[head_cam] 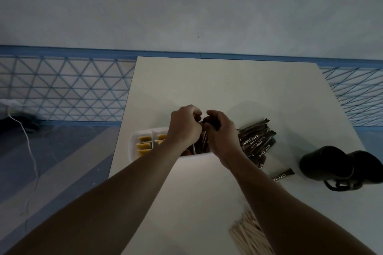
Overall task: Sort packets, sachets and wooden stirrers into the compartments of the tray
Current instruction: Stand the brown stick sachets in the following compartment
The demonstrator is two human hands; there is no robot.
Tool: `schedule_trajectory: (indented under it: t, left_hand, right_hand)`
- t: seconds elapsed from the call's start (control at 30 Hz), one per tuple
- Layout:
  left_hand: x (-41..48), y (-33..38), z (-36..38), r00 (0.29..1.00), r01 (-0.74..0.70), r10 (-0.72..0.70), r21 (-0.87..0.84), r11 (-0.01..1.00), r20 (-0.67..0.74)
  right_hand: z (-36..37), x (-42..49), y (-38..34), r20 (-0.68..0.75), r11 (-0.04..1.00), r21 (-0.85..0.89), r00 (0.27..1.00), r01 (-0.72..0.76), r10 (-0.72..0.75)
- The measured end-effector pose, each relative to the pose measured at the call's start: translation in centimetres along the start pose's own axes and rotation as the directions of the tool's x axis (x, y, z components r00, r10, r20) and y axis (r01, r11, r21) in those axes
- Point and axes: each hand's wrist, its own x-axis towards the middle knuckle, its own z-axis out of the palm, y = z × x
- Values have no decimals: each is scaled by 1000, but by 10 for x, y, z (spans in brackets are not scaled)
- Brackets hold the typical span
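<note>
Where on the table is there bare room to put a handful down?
Bare: the far half of the table, beyond the tray; also the near middle, between tray and wooden stirrers. Crowded: the right side, with brown sachets and two black mugs.

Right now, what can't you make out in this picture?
All in the head view.
Tray, middle and right compartments: behind the forearms.
Whether the left hand holds anything: curled fingers hide it.
Count of dark sachets in the right hand: fingers cover them.
Stirrers: cut by the bottom edge.
</note>
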Motion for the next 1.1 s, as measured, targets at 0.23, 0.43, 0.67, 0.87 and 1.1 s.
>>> schedule_trajectory:
  t: [0.23,0.43,0.67,0.87,1.1]
  left_hand:
    - [1,0,-10,998,-48,52,91,995,-41]
    - [4,-4,-8,999,-43,45,130,991,-13]
    - [13,3,-6,998,-2,-11,219,976,59]
    - [10,10,-7,997,-32,11,253,967,83]
    - [7,6,-8,997,-38,21,237,971,75]
  right_hand:
    - [-7,5,-6,-67,955,-274,989,109,-132]
    - [-31,5,-4,-49,896,-444,998,13,-38]
    - [-32,7,-1,42,944,-325,996,-58,76]
    - [-14,13,-3,68,910,-408,997,68,-44]
    - [-11,14,0,77,888,-451,995,86,-57]
